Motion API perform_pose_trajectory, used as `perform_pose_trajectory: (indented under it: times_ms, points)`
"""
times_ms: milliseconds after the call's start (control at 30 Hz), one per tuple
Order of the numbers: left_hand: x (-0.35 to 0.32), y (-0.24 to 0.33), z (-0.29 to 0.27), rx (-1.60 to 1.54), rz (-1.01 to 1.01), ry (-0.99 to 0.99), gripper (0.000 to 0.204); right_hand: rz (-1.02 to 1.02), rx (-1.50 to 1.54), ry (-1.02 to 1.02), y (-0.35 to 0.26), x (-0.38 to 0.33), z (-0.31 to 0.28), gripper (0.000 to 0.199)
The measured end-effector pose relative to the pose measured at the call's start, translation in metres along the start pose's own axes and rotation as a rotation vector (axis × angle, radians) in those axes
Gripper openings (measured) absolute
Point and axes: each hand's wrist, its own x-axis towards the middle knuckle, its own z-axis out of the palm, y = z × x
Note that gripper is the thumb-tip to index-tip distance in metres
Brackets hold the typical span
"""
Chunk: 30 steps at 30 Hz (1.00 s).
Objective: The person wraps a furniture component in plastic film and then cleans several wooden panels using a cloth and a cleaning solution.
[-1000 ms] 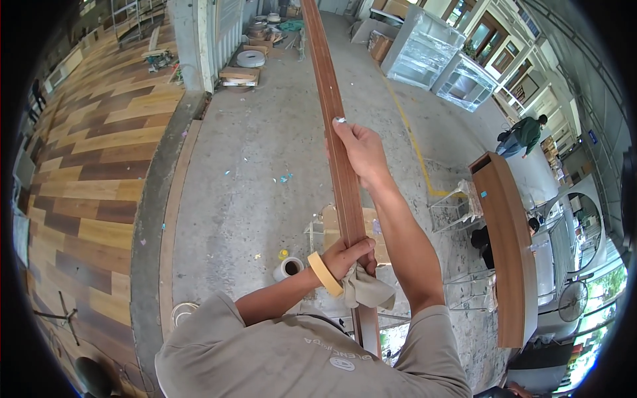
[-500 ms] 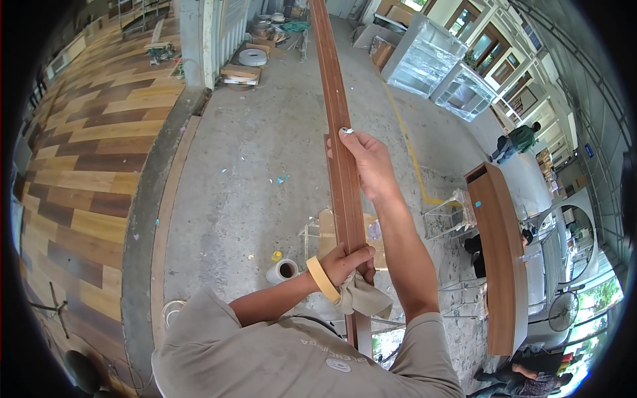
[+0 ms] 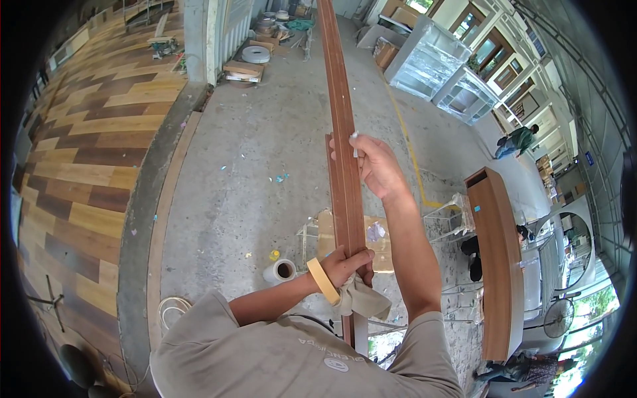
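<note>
A long reddish-brown wooden board [image 3: 346, 192], grooved lengthwise, runs from near my body toward the top of the view. My left hand [image 3: 348, 264] is closed around its near end, with a beige cloth [image 3: 365, 300] hanging beneath the fingers. A yellowish tape roll [image 3: 322, 281] circles my left wrist like a bracelet. Farther up, my right hand [image 3: 378, 162] grips the board's right edge, and its fingertips seem to show past the left edge. Something small and white [image 3: 355, 135] is at the right thumb tip; I cannot make out what it is.
Beneath the board is a stand topped with cardboard [image 3: 325, 232]. A white roll [image 3: 280, 270] stands on the concrete floor nearby. To the right is a long wooden cabinet [image 3: 494, 265]. Wrapped glass-like units [image 3: 428, 56] and a walking person [image 3: 517, 141] are farther off.
My right thumb has lifted from the board's face toward its right edge, and the hand has shifted slightly right and nearer. My left hand keeps its hold.
</note>
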Motion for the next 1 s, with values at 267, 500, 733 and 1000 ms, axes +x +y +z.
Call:
perform_pose_trajectory:
  times_ms: [267,500,733,1000]
  points:
    - [0.003,-0.001,-0.001,-0.036,-0.01,0.003,0.035,0.141,0.031,0.128,-0.002,0.01,0.002,0.037]
    - [0.002,0.0,0.003,-0.005,0.016,0.014,0.034,0.145,0.116,0.097,0.001,0.009,-0.003,0.036]
    - [-0.001,0.005,0.004,-0.039,0.003,0.029,0.034,0.142,0.066,0.074,-0.002,0.009,-0.005,0.032]
    - [0.001,0.002,-0.001,-0.006,0.03,-0.032,0.034,0.152,0.152,0.14,0.001,0.007,0.004,0.029]
